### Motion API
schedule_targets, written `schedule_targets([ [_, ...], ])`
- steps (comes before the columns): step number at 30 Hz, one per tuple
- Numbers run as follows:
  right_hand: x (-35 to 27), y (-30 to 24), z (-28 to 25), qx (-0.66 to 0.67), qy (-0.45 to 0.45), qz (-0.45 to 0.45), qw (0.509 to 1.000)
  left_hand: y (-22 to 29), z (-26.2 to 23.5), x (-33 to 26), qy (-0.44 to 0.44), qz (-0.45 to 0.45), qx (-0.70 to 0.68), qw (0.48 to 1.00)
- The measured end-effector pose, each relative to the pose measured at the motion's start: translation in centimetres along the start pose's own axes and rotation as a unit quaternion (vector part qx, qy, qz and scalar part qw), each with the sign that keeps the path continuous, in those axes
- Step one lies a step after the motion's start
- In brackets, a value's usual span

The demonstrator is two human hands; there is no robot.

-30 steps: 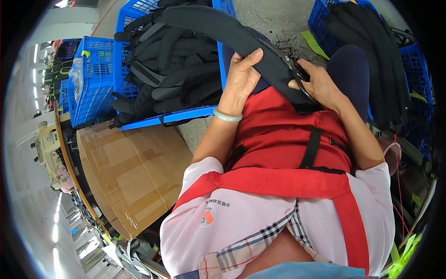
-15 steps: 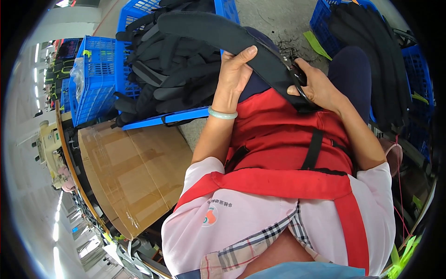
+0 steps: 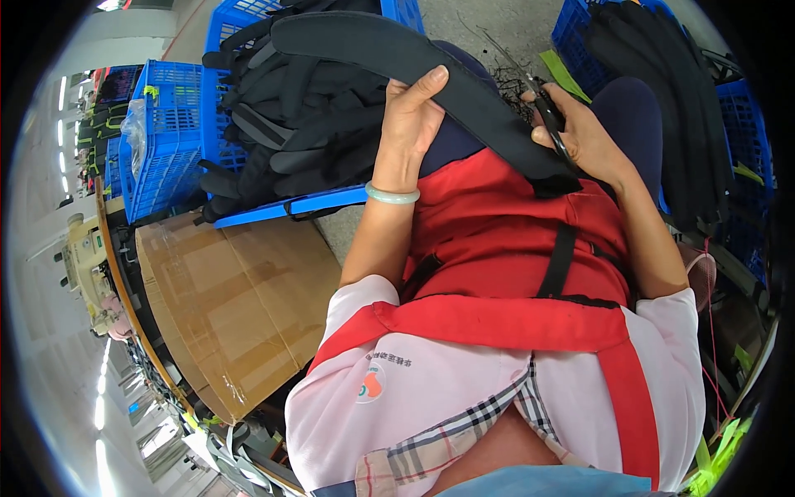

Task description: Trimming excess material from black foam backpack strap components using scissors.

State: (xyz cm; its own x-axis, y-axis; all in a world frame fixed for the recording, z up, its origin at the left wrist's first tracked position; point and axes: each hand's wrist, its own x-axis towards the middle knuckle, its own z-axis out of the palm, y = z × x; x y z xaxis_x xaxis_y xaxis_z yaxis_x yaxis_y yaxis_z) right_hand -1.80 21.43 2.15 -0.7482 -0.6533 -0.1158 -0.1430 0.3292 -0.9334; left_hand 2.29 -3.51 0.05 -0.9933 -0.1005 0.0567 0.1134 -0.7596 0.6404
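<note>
A long, curved, padded black fabric strap [image 3: 480, 103] stretches from above the crate down to my lap. My left hand [image 3: 418, 103] pinches it near the middle, thumb on top. In my right hand [image 3: 580, 132] is a pair of scissors [image 3: 548, 116] with black handles, the fingers wrapped round them. The blades point up and away, just right of the strap's edge and apart from it. A thin dark thread trails by the blade tips. The strap's lower end rests on my red apron [image 3: 513, 248].
A blue crate [image 3: 290, 209] full of similar black straps [image 3: 323, 124] stands ahead to the left. Black pieces [image 3: 662, 99] hang over another blue crate [image 3: 571, 41] on the right. A cardboard box [image 3: 240, 306] lies at the left. Thread scraps litter the floor [image 3: 472, 25].
The scissors have moved away from the strap's edge, up and to the right. My left hand and the strap have shifted slightly left and up.
</note>
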Motion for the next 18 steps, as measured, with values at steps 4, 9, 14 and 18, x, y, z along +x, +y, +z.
schedule_targets([
  [4,-1.0,0.9,-1.0,-0.057,-0.008,0.014,0.998,0.0,-0.4,0.0,0.017,-0.008,-0.002,1.000],
  [9,-2.4,-0.3,-2.2,-0.099,-0.071,0.067,0.990,-0.3,-0.8,0.0,0.033,0.013,-0.006,0.999],
  [14,-2.4,-0.1,-1.6,-0.088,-0.081,0.048,0.992,-0.8,-0.5,-0.2,0.023,0.006,0.008,1.000],
  [18,-1.7,-0.5,-0.6,-0.094,-0.056,0.037,0.993,-1.2,0.0,-0.7,0.010,0.003,0.027,1.000],
])
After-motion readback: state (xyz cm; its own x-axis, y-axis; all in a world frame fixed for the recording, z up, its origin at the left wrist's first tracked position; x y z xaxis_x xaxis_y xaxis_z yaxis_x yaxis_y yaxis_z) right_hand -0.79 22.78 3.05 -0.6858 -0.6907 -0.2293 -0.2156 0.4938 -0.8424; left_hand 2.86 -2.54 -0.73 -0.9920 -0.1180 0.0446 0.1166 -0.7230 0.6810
